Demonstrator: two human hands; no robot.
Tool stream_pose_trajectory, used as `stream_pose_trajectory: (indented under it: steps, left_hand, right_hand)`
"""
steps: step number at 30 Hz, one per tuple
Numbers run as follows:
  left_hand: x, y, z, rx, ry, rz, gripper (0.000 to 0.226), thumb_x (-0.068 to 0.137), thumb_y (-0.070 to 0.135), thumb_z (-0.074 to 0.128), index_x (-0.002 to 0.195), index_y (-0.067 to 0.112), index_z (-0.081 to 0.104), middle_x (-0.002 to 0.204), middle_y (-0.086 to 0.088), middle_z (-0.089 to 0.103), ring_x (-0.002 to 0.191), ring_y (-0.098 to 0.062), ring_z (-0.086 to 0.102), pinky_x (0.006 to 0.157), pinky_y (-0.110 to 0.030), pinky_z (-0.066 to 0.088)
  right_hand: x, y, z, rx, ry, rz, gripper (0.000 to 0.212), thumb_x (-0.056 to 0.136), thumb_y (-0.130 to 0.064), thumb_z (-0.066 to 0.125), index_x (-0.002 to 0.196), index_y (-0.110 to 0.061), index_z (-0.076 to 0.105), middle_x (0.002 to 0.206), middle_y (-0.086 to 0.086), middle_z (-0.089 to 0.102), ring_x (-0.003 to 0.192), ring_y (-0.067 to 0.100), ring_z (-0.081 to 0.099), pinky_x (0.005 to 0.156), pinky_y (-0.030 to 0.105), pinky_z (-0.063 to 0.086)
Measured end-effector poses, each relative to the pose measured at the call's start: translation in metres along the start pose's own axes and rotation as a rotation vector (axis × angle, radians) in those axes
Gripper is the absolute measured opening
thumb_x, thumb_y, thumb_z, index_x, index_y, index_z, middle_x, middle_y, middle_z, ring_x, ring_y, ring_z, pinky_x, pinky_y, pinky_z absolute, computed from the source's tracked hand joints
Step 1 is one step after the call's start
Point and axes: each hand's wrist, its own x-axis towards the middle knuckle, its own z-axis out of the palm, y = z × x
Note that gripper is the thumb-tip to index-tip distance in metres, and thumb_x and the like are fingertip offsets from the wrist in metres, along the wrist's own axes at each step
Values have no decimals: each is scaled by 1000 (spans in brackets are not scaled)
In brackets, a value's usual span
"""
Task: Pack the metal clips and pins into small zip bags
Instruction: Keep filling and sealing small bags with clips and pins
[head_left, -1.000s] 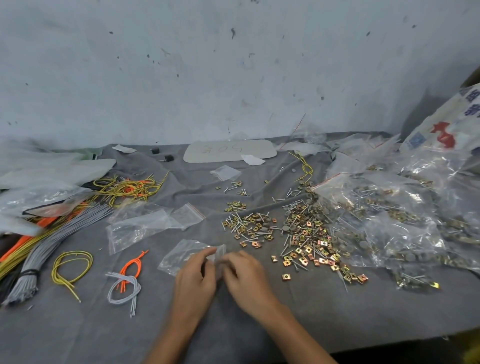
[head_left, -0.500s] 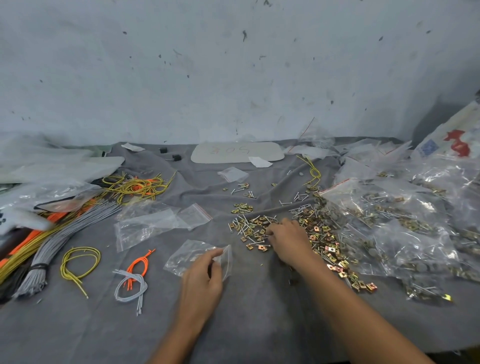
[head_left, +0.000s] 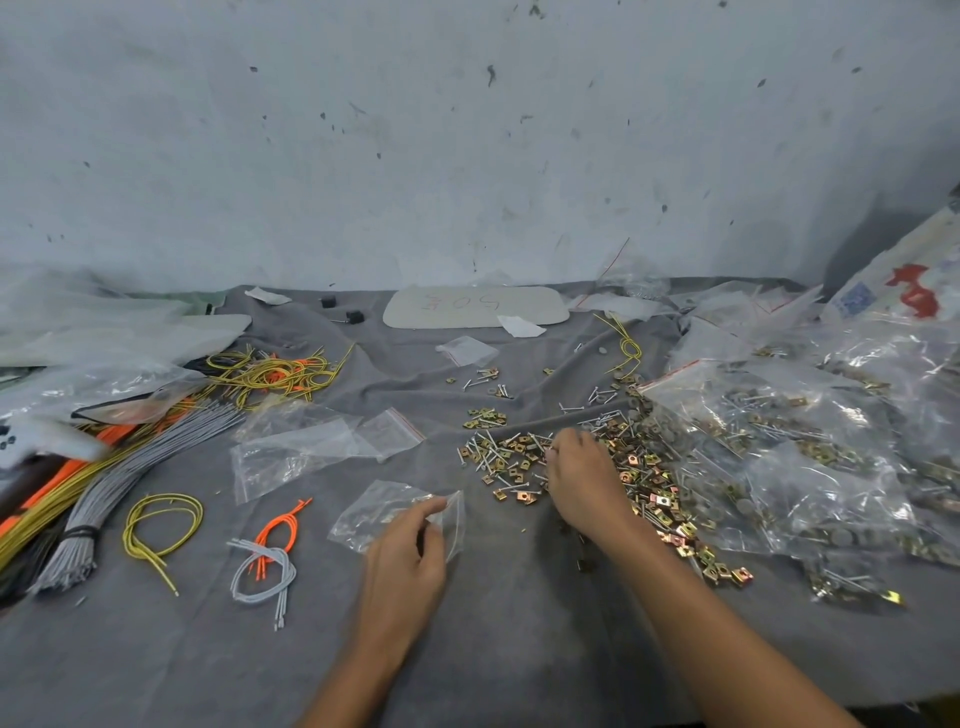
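A loose heap of small brass-coloured metal clips and silver pins (head_left: 644, 467) lies on the grey cloth at centre right. My right hand (head_left: 582, 480) rests palm down on the heap's left part, fingers curled into the pieces; whether it grips any is hidden. My left hand (head_left: 410, 551) pinches the mouth of a small clear zip bag (head_left: 374, 514) that lies flat on the cloth to the left of the heap. More empty zip bags (head_left: 311, 447) lie further left.
Filled clear bags of clips and pins (head_left: 779, 441) pile up at the right. Bundles of grey, yellow and orange cords (head_left: 156, 457) lie at the left, with small cord loops (head_left: 265, 561) near the front. A white oval board (head_left: 478, 306) sits by the wall.
My right hand left the bag and reached right and away into the heap of clips. My left hand stayed holding the bag's mouth.
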Motion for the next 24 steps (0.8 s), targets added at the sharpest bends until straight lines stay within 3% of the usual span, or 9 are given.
stream_pose_trajectory:
  steps: [4, 7, 9, 11, 15, 21, 24]
  left_hand:
    - [0, 0, 0, 0, 7, 9, 30, 96, 4, 56, 117, 19, 71, 116, 8, 71, 109, -11, 64, 97, -31, 47]
    - [1, -1, 0, 11, 17, 20, 30, 96, 3, 56, 116, 18, 71, 116, 9, 71, 108, -10, 64, 94, -25, 46]
    - [1, -1, 1, 0, 15, 17, 31, 95, 2, 56, 116, 19, 71, 114, 8, 72, 106, -12, 65, 95, -29, 47]
    - [1, -2, 1, -19, 18, 12, 31, 95, 1, 55, 116, 18, 71, 114, 9, 72, 107, -13, 66, 97, -34, 49]
    - [1, -1, 1, -5, 26, 17, 32, 95, 1, 54, 117, 18, 71, 117, 10, 70, 111, -9, 63, 98, -31, 47]
    - [-2, -1, 1, 40, 49, 96, 31, 96, 1, 56, 120, 16, 68, 119, 12, 67, 111, -5, 59, 93, -18, 41]
    - [-2, -3, 2, 78, 16, 122, 31, 96, 3, 57, 123, 16, 68, 122, 7, 68, 111, -11, 62, 96, -22, 44]
  right_hand:
    - [-14, -17, -5, 237, -6, 28, 17, 106, -30, 41, 96, -17, 45, 80, 0, 57, 77, 28, 55, 65, 38, 38]
    - [-34, -35, 3, 383, -32, 48, 18, 104, -35, 42, 93, -23, 49, 78, -5, 60, 75, 18, 56, 62, 36, 37]
    - [-49, -48, 12, 489, -59, 79, 21, 101, -41, 45, 87, -27, 52, 75, -9, 62, 71, 3, 56, 60, 28, 39]
    - [-62, -59, 22, 544, -73, 75, 23, 98, -43, 47, 82, -28, 53, 72, -10, 62, 69, 0, 55, 59, 22, 38]
    - [-83, -68, 36, 562, -77, -13, 17, 101, -39, 49, 88, -29, 54, 68, -14, 57, 69, 4, 56, 66, 30, 42]
    - [-91, -67, 42, 436, -24, -146, 13, 103, -26, 51, 98, -17, 57, 91, -5, 63, 85, 15, 58, 78, 38, 46]
    - [-91, -67, 45, 365, 4, -176, 13, 103, -27, 51, 101, -16, 58, 96, -1, 63, 89, 19, 59, 79, 36, 45]
